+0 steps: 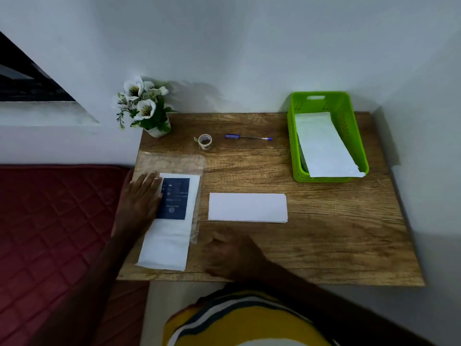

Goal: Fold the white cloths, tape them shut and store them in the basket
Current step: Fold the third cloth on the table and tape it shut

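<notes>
A clear plastic packet (pixel 172 163) holding white cloths (pixel 167 243) with a dark blue label lies at the left of the wooden table (pixel 324 245). My left hand (pixel 139 201) rests flat on its left edge, fingers spread. A folded white cloth (pixel 247 207) lies flat in the table's middle. My right hand (pixel 232 253) sits blurred near the front edge, just right of the packet and below the folded cloth, holding nothing that I can see. A roll of clear tape (pixel 205 141) stands at the back. The green basket (pixel 294 136) at the back right holds a folded white cloth (pixel 324 146).
A blue pen (pixel 248 138) lies beside the tape. A small pot of white artificial flowers (pixel 146 106) stands at the back left corner. A red quilted mattress (pixel 50 221) borders the table's left side. White walls close off the back and right.
</notes>
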The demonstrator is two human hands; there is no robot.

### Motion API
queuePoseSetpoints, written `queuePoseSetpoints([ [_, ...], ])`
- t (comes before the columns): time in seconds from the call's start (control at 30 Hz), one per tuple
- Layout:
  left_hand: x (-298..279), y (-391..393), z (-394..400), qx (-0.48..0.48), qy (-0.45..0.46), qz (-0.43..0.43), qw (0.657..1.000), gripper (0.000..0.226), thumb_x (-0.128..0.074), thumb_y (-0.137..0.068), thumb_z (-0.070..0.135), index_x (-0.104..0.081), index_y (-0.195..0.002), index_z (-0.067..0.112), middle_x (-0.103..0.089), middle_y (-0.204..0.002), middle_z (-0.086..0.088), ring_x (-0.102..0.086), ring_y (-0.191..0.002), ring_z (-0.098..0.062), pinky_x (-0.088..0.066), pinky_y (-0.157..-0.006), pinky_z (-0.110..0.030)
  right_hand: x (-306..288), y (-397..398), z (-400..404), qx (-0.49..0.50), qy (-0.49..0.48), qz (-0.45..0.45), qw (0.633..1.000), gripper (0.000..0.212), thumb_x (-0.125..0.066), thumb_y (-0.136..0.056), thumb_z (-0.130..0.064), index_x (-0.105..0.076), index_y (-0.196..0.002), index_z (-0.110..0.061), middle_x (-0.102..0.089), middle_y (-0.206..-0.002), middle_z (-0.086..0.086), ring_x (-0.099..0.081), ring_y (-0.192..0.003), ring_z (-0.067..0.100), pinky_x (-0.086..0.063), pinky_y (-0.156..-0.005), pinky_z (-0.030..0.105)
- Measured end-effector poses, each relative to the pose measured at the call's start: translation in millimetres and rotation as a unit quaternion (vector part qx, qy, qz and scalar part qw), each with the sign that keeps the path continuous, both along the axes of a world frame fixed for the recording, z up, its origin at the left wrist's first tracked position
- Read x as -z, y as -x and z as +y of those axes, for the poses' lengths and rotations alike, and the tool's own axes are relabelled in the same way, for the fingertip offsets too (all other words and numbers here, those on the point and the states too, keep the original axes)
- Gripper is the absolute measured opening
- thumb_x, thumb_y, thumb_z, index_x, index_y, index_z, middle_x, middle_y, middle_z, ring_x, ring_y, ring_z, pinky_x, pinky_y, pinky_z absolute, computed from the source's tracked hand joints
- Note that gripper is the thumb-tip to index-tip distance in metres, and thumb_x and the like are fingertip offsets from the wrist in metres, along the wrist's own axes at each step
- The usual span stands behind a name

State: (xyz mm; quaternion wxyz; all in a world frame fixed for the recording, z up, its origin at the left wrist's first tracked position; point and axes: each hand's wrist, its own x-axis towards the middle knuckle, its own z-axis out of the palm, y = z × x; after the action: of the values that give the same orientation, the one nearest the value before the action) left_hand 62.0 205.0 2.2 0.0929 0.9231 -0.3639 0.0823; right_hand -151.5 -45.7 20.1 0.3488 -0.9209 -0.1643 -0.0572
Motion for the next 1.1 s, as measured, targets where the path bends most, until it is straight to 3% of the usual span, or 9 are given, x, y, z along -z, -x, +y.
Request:
queuePoseSetpoints([
  [0.13, 6.4, -5.1, 6.0, 0.002, -0.02, 0.012, 1.0, 0.053, -0.032, -0.11, 0.036, -0.052, -0.147, 0.003, -0.047, -0.156, -0.016, -0.044, -0.145, -0.036, -0.033, -0.117, -0.06, 16.8, -18.9, 30.0, -0.093, 0.086, -0.043, 0.991, 0.058, -0.08, -0.083, -0.049, -0.069, -0.123, -0.009, -0.064, -0.114, 0.011, -0.061, -0.098, 0.029, -0.051, -0.072, 0.036],
  [0.27, 7.0, -12.1, 9.1, 0.002, -0.042, 0.037, 0.998, 0.056, -0.028, -0.111, 0.04, -0.049, -0.15, 0.007, -0.043, -0.16, -0.013, -0.04, -0.148, -0.033, -0.028, -0.12, -0.058, 29.5, -29.4, 50.6, -0.124, 0.105, -0.092, 0.982, 0.062, -0.081, -0.083, -0.045, -0.065, -0.126, -0.004, -0.062, -0.111, 0.014, -0.059, -0.089, 0.028, -0.051, -0.068, 0.037],
  [0.47, 8.9, -11.1, 9.0, -0.023, -0.05, 0.075, 0.996, 0.058, -0.023, -0.111, 0.043, -0.04, -0.156, 0.011, -0.033, -0.166, -0.007, -0.027, -0.155, -0.024, -0.021, -0.123, -0.05, 38.3, -31.5, 59.6, -0.125, 0.12, -0.101, 0.98, 0.03, -0.065, -0.098, -0.036, -0.07, -0.113, -0.011, -0.063, -0.106, 0.009, -0.057, -0.086, 0.021, -0.05, -0.067, 0.037],
  [0.63, 6.1, -12.6, 10.0, -0.039, -0.02, 0.103, 0.994, 0.056, -0.021, -0.111, 0.042, -0.038, -0.158, 0.016, -0.03, -0.168, -0.002, -0.023, -0.157, -0.018, -0.021, -0.124, -0.047, 39.2, -24.6, 65.4, -0.127, 0.118, -0.108, 0.979, 0.016, -0.065, -0.097, -0.026, -0.073, -0.1, -0.012, -0.063, -0.107, 0.008, -0.056, -0.091, 0.022, -0.052, -0.07, 0.04],
  [0.83, -1.1, -23.4, 13.8, -0.04, 0.018, 0.118, 0.992, 0.059, -0.023, -0.111, 0.043, -0.054, -0.147, 0.009, -0.048, -0.157, -0.007, -0.04, -0.149, -0.029, -0.031, -0.121, -0.054, 21.6, -17.9, 78.9, -0.099, -0.005, -0.113, 0.989, 0.024, -0.056, -0.099, -0.017, -0.071, -0.086, -0.003, -0.067, -0.111, 0.015, -0.06, -0.101, 0.027, -0.049, -0.071, 0.039],
  [0.93, -4.9, -26.2, 16.8, -0.038, 0.014, 0.107, 0.993, 0.056, -0.026, -0.11, 0.041, -0.051, -0.149, 0.01, -0.049, -0.157, -0.008, -0.04, -0.149, -0.029, -0.029, -0.121, -0.05, -0.8, -14.3, 75.8, -0.052, -0.076, -0.125, 0.988, 0.021, -0.058, -0.101, -0.016, -0.07, -0.093, -0.001, -0.07, -0.106, 0.015, -0.064, -0.101, 0.026, -0.053, -0.077, 0.036],
  [1.1, -20.2, -26.0, 8.0, -0.011, -0.004, 0.09, 0.996, 0.055, -0.028, -0.109, 0.037, -0.055, -0.145, 0.006, -0.053, -0.153, -0.012, -0.046, -0.143, -0.033, -0.024, -0.12, -0.044, -35.2, -16.9, 60.8, 0.033, -0.14, -0.057, 0.988, 0.026, -0.053, -0.107, -0.024, -0.069, -0.114, -0.005, -0.074, -0.106, 0.007, -0.069, -0.087, 0.017, -0.055, -0.071, 0.033],
])
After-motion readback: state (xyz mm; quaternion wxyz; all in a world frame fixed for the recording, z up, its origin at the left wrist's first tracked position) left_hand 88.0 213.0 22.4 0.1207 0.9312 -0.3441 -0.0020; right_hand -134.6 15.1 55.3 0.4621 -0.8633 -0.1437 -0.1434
